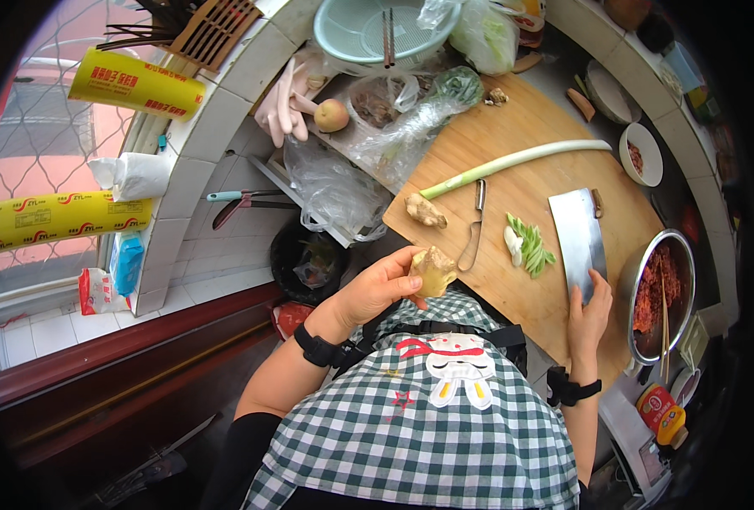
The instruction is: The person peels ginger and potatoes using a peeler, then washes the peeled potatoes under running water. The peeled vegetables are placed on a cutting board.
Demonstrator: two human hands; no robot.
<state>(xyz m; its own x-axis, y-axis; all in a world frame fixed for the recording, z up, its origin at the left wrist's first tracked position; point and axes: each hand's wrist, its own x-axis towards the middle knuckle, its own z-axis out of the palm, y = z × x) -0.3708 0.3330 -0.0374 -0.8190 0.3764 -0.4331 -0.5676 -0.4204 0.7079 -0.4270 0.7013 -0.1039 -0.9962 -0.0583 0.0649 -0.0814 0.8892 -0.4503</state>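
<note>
My left hand holds a partly peeled piece of ginger root just off the near-left edge of the wooden cutting board. On the board's right side lies a cleaver, its blade flat, with the fingers of my right hand touching its near end; its handle is not visible. Between the hands are sliced green scallion and a white piece. A metal peeler rests left of them, beside another ginger root. A long leek or scallion stalk crosses the board behind.
A steel bowl of minced meat with chopsticks stands at the board's right edge. A white bowl is behind it. Plastic bags and a pale green colander lie back left. A dark bin stands below, left.
</note>
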